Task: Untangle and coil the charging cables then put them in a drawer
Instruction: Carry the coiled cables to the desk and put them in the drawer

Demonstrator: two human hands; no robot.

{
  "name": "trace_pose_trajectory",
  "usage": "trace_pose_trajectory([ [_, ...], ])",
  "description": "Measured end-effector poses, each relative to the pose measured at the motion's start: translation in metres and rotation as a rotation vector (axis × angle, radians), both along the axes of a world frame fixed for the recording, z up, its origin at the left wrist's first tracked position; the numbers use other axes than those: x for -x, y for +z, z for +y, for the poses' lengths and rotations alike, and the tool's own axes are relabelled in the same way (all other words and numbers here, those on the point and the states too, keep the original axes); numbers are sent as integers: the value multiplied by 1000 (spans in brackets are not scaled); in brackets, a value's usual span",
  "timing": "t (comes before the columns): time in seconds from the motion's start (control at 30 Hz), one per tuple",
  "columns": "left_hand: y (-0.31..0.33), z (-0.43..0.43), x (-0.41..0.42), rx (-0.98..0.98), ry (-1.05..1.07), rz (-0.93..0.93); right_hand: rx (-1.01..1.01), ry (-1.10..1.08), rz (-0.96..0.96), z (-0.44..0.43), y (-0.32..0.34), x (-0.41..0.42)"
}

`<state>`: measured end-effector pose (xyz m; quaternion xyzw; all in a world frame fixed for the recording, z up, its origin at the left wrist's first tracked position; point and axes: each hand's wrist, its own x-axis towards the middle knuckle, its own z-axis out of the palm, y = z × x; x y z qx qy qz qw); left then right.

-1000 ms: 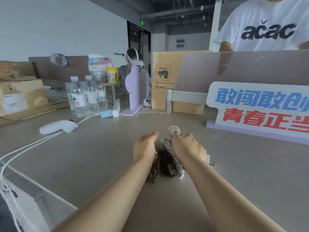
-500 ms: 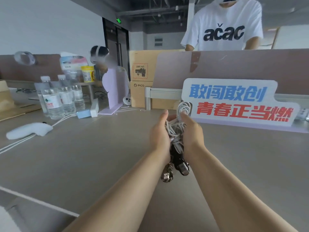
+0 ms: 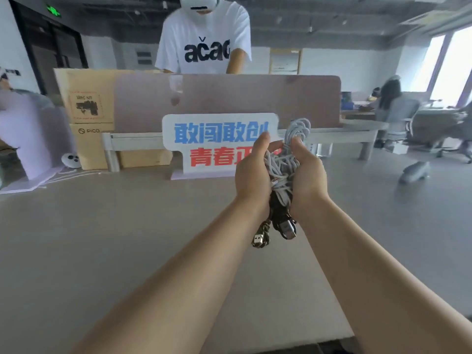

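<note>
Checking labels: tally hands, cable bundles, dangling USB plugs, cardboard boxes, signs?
Hands: 2, left hand, right hand
Tangled white-and-black cable bundle: 1
Metal USB plugs, dangling: 2
Brown cardboard boxes: 2
White sign with blue and red lettering: 1
Total: 8

The cable bundle (image 3: 282, 169), centre right, mixes white cords with dark braided ones. Behind it the sign (image 3: 204, 134) is white with blue characters above red. The table (image 3: 102, 238) is grey-beige, the divider (image 3: 229, 95) mauve, the boxes (image 3: 86, 108) at left brown cardboard.
</note>
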<state>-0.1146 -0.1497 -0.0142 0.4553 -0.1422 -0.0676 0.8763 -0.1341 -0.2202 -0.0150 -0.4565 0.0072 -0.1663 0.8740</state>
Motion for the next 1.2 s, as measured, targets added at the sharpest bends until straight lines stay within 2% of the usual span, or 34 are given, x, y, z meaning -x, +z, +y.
trace_pose_trajectory([
  [0.1,-5,-75,18,-35,-127,5,-70,-126,10,-69,-6,31],
  [0.27,-10,-200,47,-208,-281,11,-183,-306,40,-183,-12,79],
  [0.4,-27,-296,57,-237,-409,103,-157,-515,102,-261,-26,103],
  [0.53,-43,-387,60,-228,-567,246,51,-819,215,-349,-30,114],
  [0.67,-57,-453,57,-177,-563,292,400,-928,377,-419,-43,106],
  [0.77,-63,-491,50,-277,-453,232,694,-956,594,-464,-50,98],
  [0.9,-69,-516,38,-436,-277,-1,901,-912,956,-504,-51,85],
  [1.03,-77,-526,27,-559,-183,-251,847,-816,1047,-533,-49,70],
  [1.2,-74,-529,22,-614,-182,-266,925,-656,1130,-546,-33,84],
])
